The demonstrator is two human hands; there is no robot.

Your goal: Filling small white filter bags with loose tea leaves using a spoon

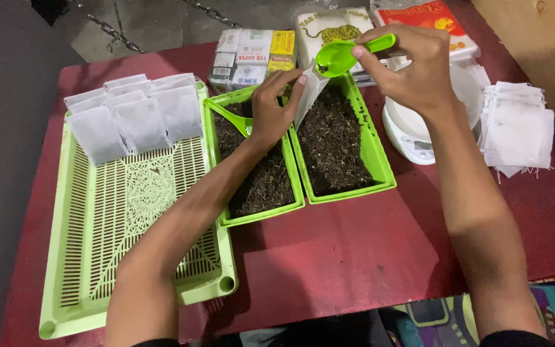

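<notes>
Two green trays of loose tea (pixel 335 144) stand side by side on the counter (pixel 354 250), beside one large perforated green tray (pixel 142 244). Two green scoops are present: one raised scoop (pixel 345 56) and one resting scoop (pixel 229 117) lying in the left tea tray. The perforated tray carries roughly seven filled white bags (pixel 133 112), a count uncertain because they overlap; one stack of empty bags (pixel 515 125), one white scale (pixel 419 122) and about three packets (pixel 252 58) complete the inventory.

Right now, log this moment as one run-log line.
left hand: holds white filter bag open | right hand: tips green scoop into bag | below: right tray of loose tea | filled bags on slotted tray
</notes>
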